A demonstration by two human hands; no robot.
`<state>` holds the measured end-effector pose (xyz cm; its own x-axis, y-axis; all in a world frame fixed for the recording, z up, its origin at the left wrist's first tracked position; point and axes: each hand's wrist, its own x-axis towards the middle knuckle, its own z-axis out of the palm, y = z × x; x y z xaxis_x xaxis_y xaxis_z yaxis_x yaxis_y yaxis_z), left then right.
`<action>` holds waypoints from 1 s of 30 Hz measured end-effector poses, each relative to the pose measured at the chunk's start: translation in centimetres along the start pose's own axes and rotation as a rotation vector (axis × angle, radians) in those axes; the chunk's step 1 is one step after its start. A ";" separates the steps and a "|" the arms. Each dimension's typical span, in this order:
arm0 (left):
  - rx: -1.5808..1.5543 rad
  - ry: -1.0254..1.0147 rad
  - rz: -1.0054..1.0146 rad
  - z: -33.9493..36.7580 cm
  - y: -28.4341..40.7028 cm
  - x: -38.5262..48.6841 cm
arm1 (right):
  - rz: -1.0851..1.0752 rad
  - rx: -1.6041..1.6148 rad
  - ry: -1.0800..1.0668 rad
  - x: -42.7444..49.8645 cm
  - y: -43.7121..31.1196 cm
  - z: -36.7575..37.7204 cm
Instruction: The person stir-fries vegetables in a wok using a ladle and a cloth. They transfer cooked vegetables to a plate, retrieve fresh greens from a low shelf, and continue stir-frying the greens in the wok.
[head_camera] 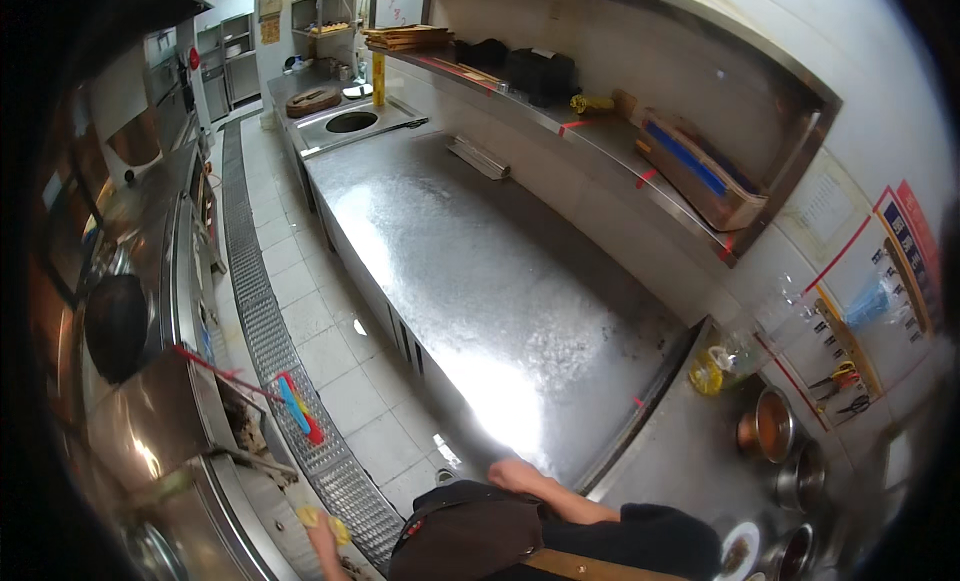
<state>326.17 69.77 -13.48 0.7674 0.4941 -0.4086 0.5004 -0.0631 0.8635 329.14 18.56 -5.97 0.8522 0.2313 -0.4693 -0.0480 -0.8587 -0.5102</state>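
At the lower left, my left hand (322,537) grips a yellow cloth or sponge (341,531) against the steel front of the cooking range (259,498). Near the front edge of a long stainless steel worktable (465,266), my right hand (517,476) is held with its fingers curled. Nothing shows in it, but its underside is hidden. The tabletop beside it looks wet and shiny.
A metal floor grate (251,281) runs beside white tiles; a red-and-blue brush or squeegee head (298,410) appears over it. Steel pots (769,427) and a plate (739,551) stand right. A wall shelf (517,104) overhangs the worktable. A dark wok (116,326) is left.
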 end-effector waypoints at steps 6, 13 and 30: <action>0.120 -0.006 -0.414 3.5 2.4 2.8 | -0.321 0.059 0.215 20.0 -7.2 -10.6; 0.154 -0.052 -0.420 6.7 11.9 17.9 | -0.056 0.155 0.456 32.3 -8.6 -30.6; 0.177 -0.145 0.079 20.0 41.3 49.0 | -0.198 0.634 1.666 35.7 0.0 -92.7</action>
<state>392.46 74.01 -3.77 0.8503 0.3525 -0.3908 0.4890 -0.2545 0.8343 407.83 -15.63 44.08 0.4247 -0.7035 0.5698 0.2789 -0.4971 -0.8217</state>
